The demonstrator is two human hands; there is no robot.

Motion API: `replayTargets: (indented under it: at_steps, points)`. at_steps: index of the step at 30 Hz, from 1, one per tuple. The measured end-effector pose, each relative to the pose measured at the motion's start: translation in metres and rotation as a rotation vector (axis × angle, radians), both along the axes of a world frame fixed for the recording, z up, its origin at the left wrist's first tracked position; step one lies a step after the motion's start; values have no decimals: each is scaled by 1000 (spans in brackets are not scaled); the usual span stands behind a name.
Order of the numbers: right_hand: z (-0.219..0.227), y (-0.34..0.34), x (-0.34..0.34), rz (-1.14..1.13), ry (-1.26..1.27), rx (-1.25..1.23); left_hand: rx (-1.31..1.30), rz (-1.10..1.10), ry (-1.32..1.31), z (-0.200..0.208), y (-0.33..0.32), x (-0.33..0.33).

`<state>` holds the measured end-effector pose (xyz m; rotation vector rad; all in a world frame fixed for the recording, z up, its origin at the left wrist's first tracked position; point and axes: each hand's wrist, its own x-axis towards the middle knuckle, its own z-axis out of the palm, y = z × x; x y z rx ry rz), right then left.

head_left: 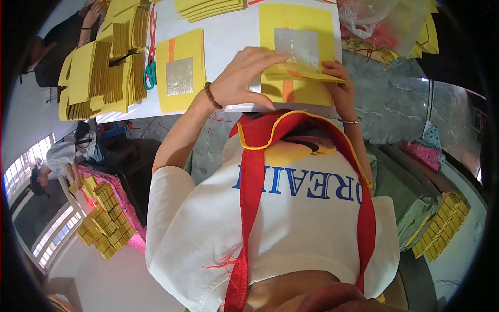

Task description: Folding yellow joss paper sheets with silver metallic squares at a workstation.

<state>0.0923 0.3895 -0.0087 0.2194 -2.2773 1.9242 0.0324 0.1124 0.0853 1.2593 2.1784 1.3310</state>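
Observation:
A yellow paper sheet [323, 46] with a silver square and an orange stripe lies on the white table in front of me. Its near part is lifted into a raised fold [306, 76]. My right hand [340, 88] grips the right end of that fold, fingers over the top. From the left, my left hand [241, 78] reaches over the sheet, fingers stretched along the fold's upper side and thumb apart near the table edge. Whether its fingertips press on the paper is hard to see. Left of it lies a similar yellow sheet [196, 49] with a silver square.
Teal-handled scissors [150, 75] lie beside stacks of folded yellow paper [86, 78] at the left. Another yellow stack [208, 9] sits at the far edge. A clear plastic bag [366, 18] is at the far right. Other people work at the left, one with bundles on pink cloth [122, 208].

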Motion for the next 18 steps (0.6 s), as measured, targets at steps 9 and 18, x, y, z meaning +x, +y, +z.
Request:
replayTargets:
  at_steps: [9,18]
  points:
    - [21,6,-4,11,57,139,-218,313,765,-36,15,-8]
    - [56,6,16,237,247,615,-225,237,729,-20,6,26]
